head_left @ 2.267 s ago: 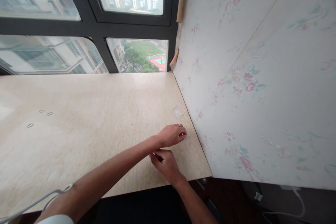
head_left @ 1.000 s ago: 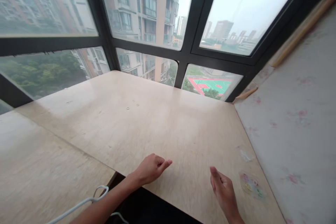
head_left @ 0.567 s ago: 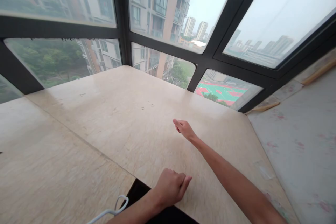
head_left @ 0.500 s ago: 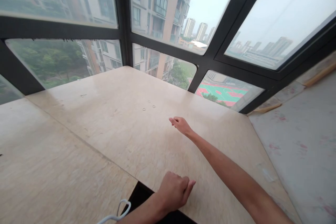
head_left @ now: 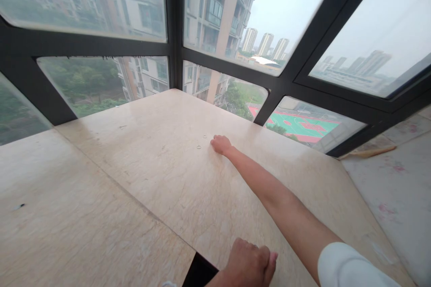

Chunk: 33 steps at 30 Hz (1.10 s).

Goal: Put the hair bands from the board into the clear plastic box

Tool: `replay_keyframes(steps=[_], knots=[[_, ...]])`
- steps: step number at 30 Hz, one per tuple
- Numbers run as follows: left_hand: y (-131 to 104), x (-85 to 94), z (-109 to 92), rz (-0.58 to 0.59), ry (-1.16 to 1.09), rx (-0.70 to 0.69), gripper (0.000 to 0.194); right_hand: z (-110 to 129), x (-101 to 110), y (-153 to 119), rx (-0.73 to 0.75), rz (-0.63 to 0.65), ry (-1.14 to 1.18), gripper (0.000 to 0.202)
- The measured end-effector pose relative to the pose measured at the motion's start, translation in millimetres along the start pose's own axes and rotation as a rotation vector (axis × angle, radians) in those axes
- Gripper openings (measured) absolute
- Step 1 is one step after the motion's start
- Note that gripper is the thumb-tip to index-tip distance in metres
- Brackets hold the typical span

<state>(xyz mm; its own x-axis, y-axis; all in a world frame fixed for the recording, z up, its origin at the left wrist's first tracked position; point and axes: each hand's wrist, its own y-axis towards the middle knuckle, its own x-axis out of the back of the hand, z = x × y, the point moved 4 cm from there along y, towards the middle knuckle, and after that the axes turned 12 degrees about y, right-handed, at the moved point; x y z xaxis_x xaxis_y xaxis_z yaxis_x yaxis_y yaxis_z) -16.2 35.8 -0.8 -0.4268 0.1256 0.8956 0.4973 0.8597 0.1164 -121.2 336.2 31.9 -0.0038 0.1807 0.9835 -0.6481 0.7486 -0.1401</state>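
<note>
Two thin small rings, one nearer (head_left: pixel 198 147) and one farther (head_left: pixel 204 136), lie on the pale marbled surface (head_left: pixel 161 143). Just to their right my right hand (head_left: pixel 220 144) rests low over the surface, its fingers bent down and drawn together. Its fingertips are hidden, and a third ring seen before is out of sight about there. My left hand (head_left: pixel 251 262) is closed in a fist near the bottom edge, thumb against the fingers. Whatever it may hold does not show.
A dark gap (head_left: pixel 199 271) opens in the surface beside my left wrist. A small dark-tipped object (head_left: pixel 22 206) lies far left. Dark window frames (head_left: pixel 175 27) edge the back, and a flower-patterned wall covering (head_left: pixel 387 197) stands on the right. A seam crosses the surface.
My right hand has reached closer to the rings and lowered; one of the three rings no longer shows. The left fist stays closed, now lower right in view. The view has shifted left.
</note>
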Motion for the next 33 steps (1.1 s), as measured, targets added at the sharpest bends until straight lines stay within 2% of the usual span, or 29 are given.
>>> replay_keyframes(steps=[5, 8, 11, 14, 17, 24, 29, 33], knots=[[5.2, 3.5, 1.1, -0.016, -0.046, 0.042, 0.040, 7.6, -2.0, -10.4, 0.136, 0.037, -0.127, 0.020], [6.5, 2.8, 1.0, -0.019, -0.047, 0.049, 0.039, 4.9, -1.0, -22.5, 0.177, 0.041, -0.135, 0.026], [6.8, 2.9, 1.6, -0.032, -0.053, 0.046, 0.036, -3.8, -0.6, -37.3, 0.166, 0.044, -0.113, 0.025], [6.6, 6.0, 1.9, -0.052, -0.056, 0.038, 0.034, -16.2, 0.1, -55.6, 0.112, 0.038, -0.060, 0.014], [5.8, 10.3, 1.4, -0.070, -0.054, 0.028, 0.033, -30.7, 4.8, -78.4, 0.040, -0.020, 0.046, 0.011], [5.1, 13.4, 2.1, -0.127, -0.073, 0.023, 0.035, -70.2, 20.5, -156.3, -0.046, -0.222, 0.469, 0.010], [5.3, 11.2, 2.6, -0.134, -0.045, 0.003, 0.036, -97.1, 18.2, -228.4, -0.086, -0.279, 0.799, 0.016], [4.4, 10.9, 0.7, -0.121, 0.017, -0.033, 0.037, -111.4, 12.5, -284.0, -0.158, -0.354, 0.962, 0.019]])
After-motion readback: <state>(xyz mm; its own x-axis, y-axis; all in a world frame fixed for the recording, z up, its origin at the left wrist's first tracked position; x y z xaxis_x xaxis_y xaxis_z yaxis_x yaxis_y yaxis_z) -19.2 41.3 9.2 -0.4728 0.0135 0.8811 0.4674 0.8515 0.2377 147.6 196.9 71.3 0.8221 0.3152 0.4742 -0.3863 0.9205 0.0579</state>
